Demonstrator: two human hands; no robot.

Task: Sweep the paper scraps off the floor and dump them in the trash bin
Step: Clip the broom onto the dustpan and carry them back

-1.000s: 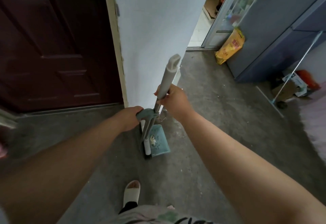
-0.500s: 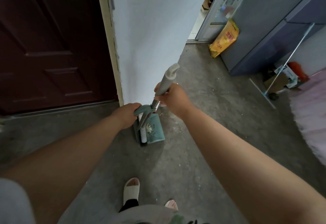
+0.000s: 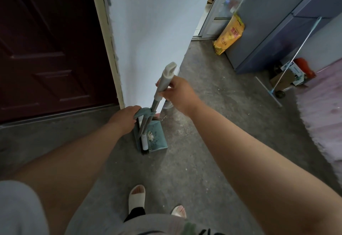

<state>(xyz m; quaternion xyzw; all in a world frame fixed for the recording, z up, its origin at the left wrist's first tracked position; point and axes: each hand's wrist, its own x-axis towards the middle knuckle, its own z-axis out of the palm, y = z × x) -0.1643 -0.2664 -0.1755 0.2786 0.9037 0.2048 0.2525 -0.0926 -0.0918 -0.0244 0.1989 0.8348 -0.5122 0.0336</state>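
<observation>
Both arms extended forward; left hand (image 3: pixel 123 118) clenched low, right hand (image 3: pixel 178 94) clenched higher.

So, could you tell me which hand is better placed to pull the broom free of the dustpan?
Probably the right hand: it already grips the broom handle, while the left hand steadies the dustpan.

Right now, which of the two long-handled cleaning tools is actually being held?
The broom by the white wall: the right hand grips its grey handle, the left hand the dustpan handle. The thin-poled mop leans untouched against the blue cabinet.
</observation>
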